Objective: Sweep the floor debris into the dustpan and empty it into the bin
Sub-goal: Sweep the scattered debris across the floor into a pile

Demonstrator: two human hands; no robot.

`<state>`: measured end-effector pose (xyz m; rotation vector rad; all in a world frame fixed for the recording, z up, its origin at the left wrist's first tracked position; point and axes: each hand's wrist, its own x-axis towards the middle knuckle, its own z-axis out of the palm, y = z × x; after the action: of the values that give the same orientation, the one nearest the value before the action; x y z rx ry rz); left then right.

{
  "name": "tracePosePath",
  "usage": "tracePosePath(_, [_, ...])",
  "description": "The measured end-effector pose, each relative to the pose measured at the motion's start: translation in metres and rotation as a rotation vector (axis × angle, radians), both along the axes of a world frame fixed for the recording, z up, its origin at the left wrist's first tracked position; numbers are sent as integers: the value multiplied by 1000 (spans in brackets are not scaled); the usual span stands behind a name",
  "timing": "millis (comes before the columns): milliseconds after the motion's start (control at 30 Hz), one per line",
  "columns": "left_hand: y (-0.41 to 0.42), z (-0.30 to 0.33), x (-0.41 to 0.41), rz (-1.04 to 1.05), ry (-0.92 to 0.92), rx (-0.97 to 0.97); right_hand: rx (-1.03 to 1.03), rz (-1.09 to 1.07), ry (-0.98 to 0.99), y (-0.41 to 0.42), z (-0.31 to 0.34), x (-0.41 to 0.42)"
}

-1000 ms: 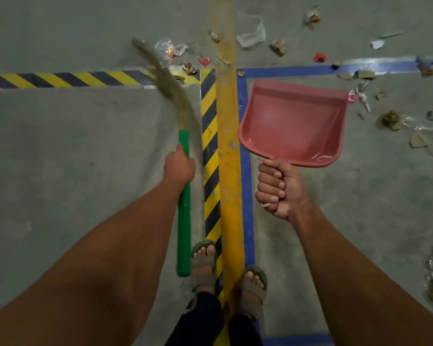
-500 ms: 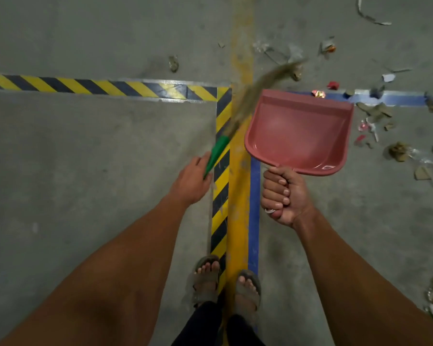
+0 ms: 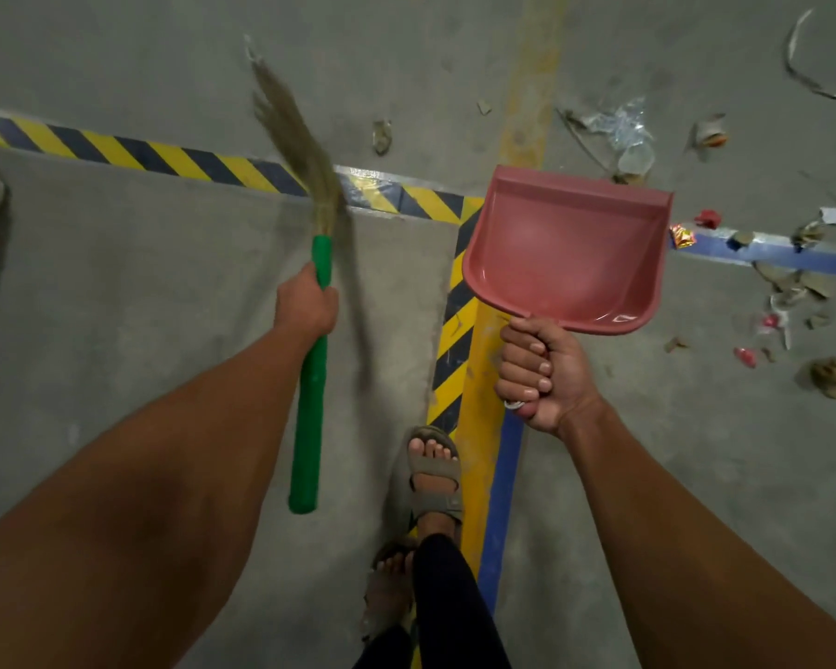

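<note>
While debris (image 3: 787,292) lies scattered over the concrete floor (image 3: 117,306) toward its right edge, with more scraps and clear plastic (image 3: 623,132) near the upper right, the red dustpan (image 3: 570,253) is held above the floor with its open pan facing up and nothing visible inside. Its handle is hidden in the right hand (image 3: 541,374), whose fingers are curled tight round it. Well apart to the left, the left hand (image 3: 307,304) grips the green handle of the broom (image 3: 310,379) near its top, the straw bristles pointing up and away across the black-and-yellow hazard stripe (image 3: 165,159). Between the arms, two sandalled feet (image 3: 433,475) stand beside the yellow line (image 3: 479,403) and blue line (image 3: 503,475).
</note>
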<state>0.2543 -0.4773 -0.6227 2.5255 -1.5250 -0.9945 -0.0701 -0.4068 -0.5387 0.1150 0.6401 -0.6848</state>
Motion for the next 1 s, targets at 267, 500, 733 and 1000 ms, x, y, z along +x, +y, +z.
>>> tracePosePath(267, [-35,-25,-68,-559,209,-2,39,-2,60,-47,-18,-25])
tracePosePath(500, [-50,1,-83,-780,186,-174,61,-85,37,-62,-11,-45])
tracePosePath(733, [-80,4,-94,-523,65,-191,63,-132,26,-70,-5,-58])
tracePosePath(1000, [-82,-16,-193,-697,131,114,63,-209,2,-47,-15,-82])
